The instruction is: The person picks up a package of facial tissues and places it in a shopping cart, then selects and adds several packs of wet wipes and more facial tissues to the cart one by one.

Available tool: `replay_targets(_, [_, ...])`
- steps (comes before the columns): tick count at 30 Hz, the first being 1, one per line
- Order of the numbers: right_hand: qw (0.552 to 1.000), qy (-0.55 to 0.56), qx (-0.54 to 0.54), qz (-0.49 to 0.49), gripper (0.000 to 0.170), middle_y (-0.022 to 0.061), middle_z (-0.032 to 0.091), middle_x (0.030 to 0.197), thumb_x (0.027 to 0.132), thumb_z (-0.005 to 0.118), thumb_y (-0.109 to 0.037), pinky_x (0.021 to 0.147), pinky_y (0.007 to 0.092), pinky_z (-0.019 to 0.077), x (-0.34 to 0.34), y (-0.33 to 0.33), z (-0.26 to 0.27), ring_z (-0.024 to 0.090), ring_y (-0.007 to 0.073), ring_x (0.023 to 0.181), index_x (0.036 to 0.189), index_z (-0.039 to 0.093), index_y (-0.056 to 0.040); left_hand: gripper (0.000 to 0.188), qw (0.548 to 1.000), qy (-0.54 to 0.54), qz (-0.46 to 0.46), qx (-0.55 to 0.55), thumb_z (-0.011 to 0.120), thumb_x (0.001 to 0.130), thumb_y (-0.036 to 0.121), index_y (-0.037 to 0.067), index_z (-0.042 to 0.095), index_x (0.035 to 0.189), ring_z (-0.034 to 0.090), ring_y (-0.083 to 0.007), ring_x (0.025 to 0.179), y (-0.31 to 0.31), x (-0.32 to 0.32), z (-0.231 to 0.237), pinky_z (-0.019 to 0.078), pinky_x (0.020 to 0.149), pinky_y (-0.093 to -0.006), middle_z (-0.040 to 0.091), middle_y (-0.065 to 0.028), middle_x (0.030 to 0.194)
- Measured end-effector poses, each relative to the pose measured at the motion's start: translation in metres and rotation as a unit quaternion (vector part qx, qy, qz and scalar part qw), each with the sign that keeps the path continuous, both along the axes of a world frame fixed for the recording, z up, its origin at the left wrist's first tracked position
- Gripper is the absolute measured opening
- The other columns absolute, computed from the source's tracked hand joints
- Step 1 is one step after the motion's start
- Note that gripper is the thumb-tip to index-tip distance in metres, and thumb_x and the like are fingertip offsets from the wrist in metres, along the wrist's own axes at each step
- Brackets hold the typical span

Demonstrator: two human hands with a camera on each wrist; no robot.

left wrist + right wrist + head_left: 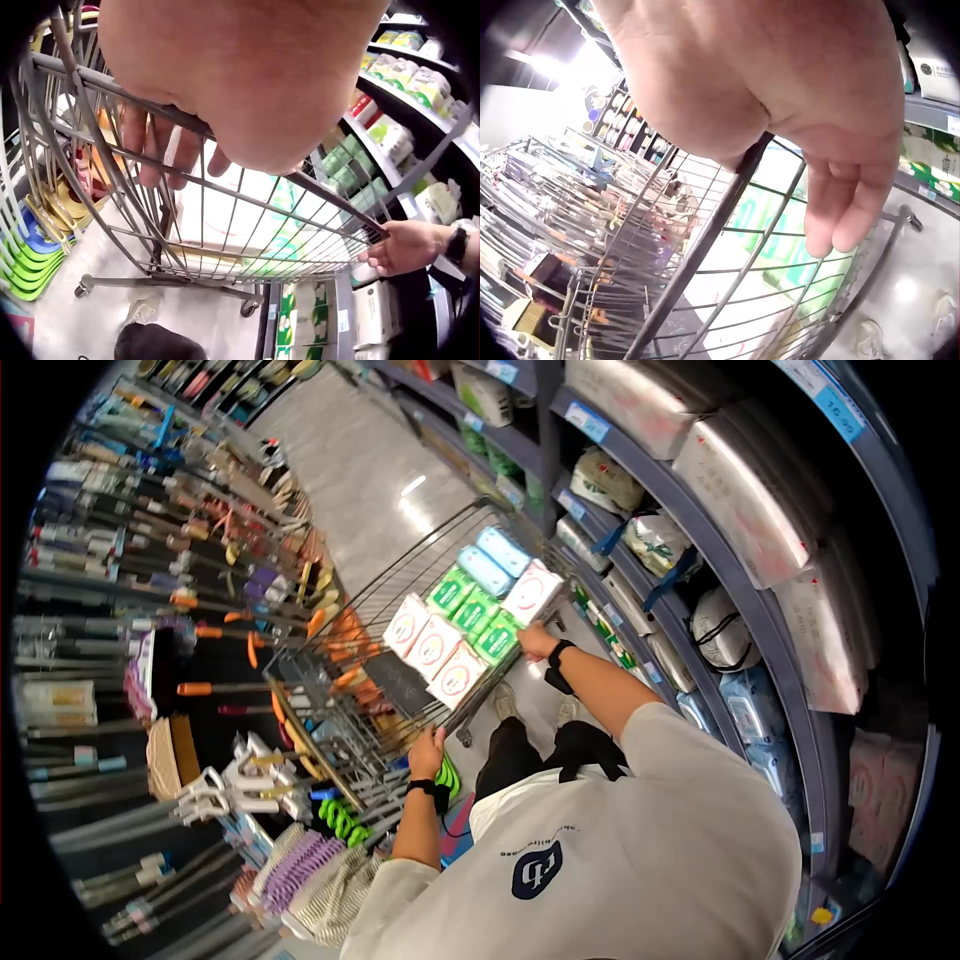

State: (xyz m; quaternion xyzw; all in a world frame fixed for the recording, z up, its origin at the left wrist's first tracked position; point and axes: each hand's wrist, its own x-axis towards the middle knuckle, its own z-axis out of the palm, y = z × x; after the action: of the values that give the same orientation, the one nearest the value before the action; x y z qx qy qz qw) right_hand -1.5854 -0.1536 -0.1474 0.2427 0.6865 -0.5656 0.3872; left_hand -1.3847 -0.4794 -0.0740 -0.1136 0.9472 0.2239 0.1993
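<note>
A wire shopping cart (695,259) stands in front of me. My left hand (427,753) grips its near top rail, fingers draped over the bar in the left wrist view. Farther along the right side, my right hand (538,642) holds the rim, with its thumb and fingers on either side of the rail. Inside the cart lie white packs with red rings (433,647), several green packs (475,612), light blue packs (485,572) and another white pack (532,592) close to the right hand.
Shelves (640,475) of wrapped paper goods run along the right. On the left hang many mops and brooms (180,570) with long handles, close beside the cart. Bright green hangers (342,822) hang near my left arm. Grey floor (330,450) extends ahead down the aisle.
</note>
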Motion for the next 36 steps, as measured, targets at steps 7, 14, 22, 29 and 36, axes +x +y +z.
replay_targets(7, [0.988, 0.089, 0.126, -0.003, 0.077, 0.0214, 0.063, 0.081, 0.097, 0.043, -0.041, 0.049, 0.0430, 0.0429, -0.035, -0.020, 0.044, 0.050, 0.0248, 0.049, 0.149, 0.008, 0.0023, 0.026, 0.990, 0.134, 0.000, -0.040, 0.051, 0.097, 0.030, 0.013, 0.069, 0.104, 0.054, -0.0301, 0.105, -0.004, -0.051, -0.020, 0.0277, 0.097, -0.0491, 0.067, -0.0097, 0.103])
replay_targets(14, [0.920, 0.252, 0.298, 0.031, 0.038, 0.0256, 0.066, 0.085, 0.090, 0.050, -0.026, 0.071, 0.0462, 0.0518, 0.073, 0.051, -0.043, 0.062, 0.0378, 0.093, 0.104, 0.063, 0.0068, 0.048, 0.997, 0.043, 0.022, -0.057, 0.040, 0.098, 0.050, 0.014, 0.067, 0.113, 0.046, -0.0266, 0.123, -0.009, -0.099, -0.008, 0.0173, 0.106, -0.0599, 0.062, -0.0061, 0.123])
replay_targets(22, [0.967, 0.027, 0.196, -0.164, 0.022, 0.0114, 0.065, 0.068, 0.084, 0.056, -0.019, 0.057, 0.0335, 0.0518, 0.251, 0.174, 0.023, 0.065, 0.0203, 0.063, 0.087, 0.066, 0.0005, 0.066, 0.999, 0.001, 0.033, -0.015, 0.027, 0.096, 0.061, 0.013, 0.060, 0.128, 0.036, -0.0312, 0.133, -0.012, -0.124, 0.005, 0.0118, 0.107, -0.0592, 0.055, -0.0122, 0.133])
replay_targets(29, [0.797, 0.347, 0.260, -0.421, 0.027, 0.0049, 0.065, 0.082, 0.092, 0.058, -0.015, 0.064, 0.0277, 0.0484, 0.330, 0.202, 0.145, 0.059, 0.0120, 0.069, 0.114, 0.058, -0.0011, 0.051, 0.977, 0.178, -0.015, -0.118, 0.046, 0.095, 0.047, 0.005, 0.059, 0.121, 0.053, -0.0370, 0.111, 0.007, -0.136, -0.009, 0.0405, 0.092, -0.0502, 0.062, -0.0172, 0.113])
replay_targets(36, [0.562, 0.530, 0.432, -0.465, 0.037, 0.0056, 0.061, 0.093, 0.085, 0.068, -0.009, 0.070, 0.0250, 0.0471, 0.342, 0.240, 0.334, 0.055, 0.0120, 0.076, 0.119, 0.056, -0.0020, 0.043, 0.825, 0.182, -0.334, 0.418, 0.058, 0.091, 0.010, -0.004, 0.044, 0.130, 0.055, -0.0236, 0.098, 0.275, -0.187, 0.153, 0.0437, 0.090, -0.0351, 0.056, -0.0154, 0.110])
